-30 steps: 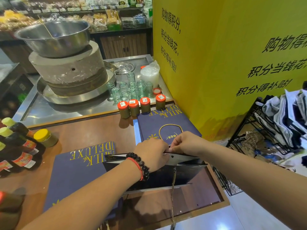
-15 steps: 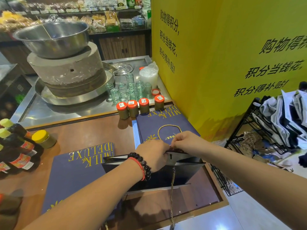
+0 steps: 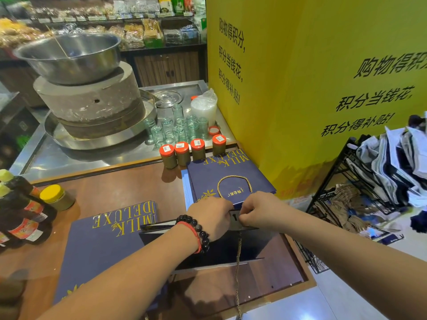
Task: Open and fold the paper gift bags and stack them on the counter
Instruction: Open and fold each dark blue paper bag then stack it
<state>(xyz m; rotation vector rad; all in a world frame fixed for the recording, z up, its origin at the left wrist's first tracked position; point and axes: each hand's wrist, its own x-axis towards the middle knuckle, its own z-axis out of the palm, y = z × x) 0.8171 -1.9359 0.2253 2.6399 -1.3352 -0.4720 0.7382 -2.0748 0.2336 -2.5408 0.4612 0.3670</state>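
little has moved since a second ago: my left hand [image 3: 213,217] and right hand [image 3: 257,211] still pinch the open bag's [image 3: 231,248] top edge at centre frame, creasing it flat for stacking.

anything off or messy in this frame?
On the brown counter, nothing: both hands pinch the top edge of the open navy paper gift bag, and the flat navy bags lie tidy. Only the black wire rack at the right looks messy, crammed with crumpled bags, some apparently on the floor beneath it.
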